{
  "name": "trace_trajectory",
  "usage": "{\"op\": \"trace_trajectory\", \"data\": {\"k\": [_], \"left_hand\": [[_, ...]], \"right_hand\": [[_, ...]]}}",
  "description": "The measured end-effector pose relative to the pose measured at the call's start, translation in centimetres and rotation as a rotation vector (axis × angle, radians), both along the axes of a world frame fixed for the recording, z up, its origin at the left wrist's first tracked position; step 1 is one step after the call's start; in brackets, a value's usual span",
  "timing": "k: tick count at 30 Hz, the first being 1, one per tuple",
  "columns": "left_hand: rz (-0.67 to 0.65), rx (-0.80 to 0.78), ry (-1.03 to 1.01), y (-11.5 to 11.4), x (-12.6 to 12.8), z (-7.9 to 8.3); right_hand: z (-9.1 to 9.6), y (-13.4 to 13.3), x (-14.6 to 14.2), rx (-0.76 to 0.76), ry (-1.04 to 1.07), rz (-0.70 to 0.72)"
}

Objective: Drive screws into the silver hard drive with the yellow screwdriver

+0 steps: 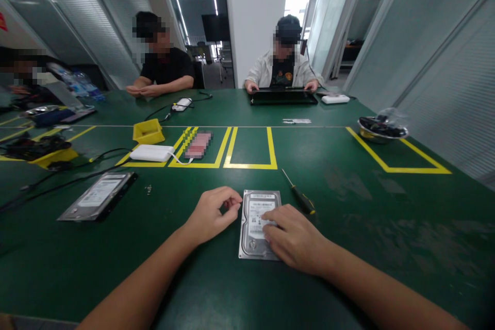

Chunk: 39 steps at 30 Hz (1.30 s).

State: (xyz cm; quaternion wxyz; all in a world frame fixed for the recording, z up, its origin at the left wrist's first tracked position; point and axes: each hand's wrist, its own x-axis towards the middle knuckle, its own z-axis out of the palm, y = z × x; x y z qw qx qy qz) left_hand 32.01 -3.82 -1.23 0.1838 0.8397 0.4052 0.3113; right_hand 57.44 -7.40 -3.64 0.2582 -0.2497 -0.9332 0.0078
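Through my head camera I have a hard drive (pixel 251 242) lying flat on the green bench (pixel 209 283), set between both hands, its label facing up. My left hand (pixel 216 214) is at its left edge, thumb and forefinger curled in close to each other; I can't tell from here whether the tips meet or touch the metal. My right hand (pixel 296 237) lies over the right side, fingertips reaching across the label, and I can't tell whether those fingers grip the drive or just rest on it.

Just beyond my right hand lies a screwdriver (pixel 299 196), handle towards me. Well off to the left I see a second drive (pixel 95 196), with some tiny pieces (pixel 149 190) near it. Further back are a white box (pixel 152 153) and a yellow bin (pixel 148 133). Across from me, a person in a pale jacket (pixel 257 69) holds a black panel (pixel 284 97) in both hands
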Motion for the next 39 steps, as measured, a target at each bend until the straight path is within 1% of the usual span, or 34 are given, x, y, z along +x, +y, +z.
{"op": "trace_trajectory", "data": {"k": [2,5,13,17,31,39], "left_hand": [[-0.038,-0.071,0.001,0.0,-0.3,-0.4],[-0.12,-0.165,0.024,-0.1,-0.6,-0.5],[-0.226,-0.273,0.058,-0.1,-0.5,-0.5],[-0.249,-0.261,0.059,-0.2,-0.5,-0.6],[-0.249,-0.196,0.124,0.0,-0.7,-0.8],[-0.277,-0.214,0.126,0.2,-0.8,-1.2]], "right_hand": [[-0.1,0.1,0.0,-0.009,-0.001,-0.001],[-0.1,0.1,0.0,-0.02,0.0,-0.003],[0.1,0.0,-0.1,-0.027,-0.015,-0.002],[0.1,0.0,-0.2,-0.034,-0.021,-0.003],[0.5,0.0,-0.1,-0.043,-0.029,-0.001],[0.6,0.1,-0.1,-0.054,-0.044,0.002]]}}
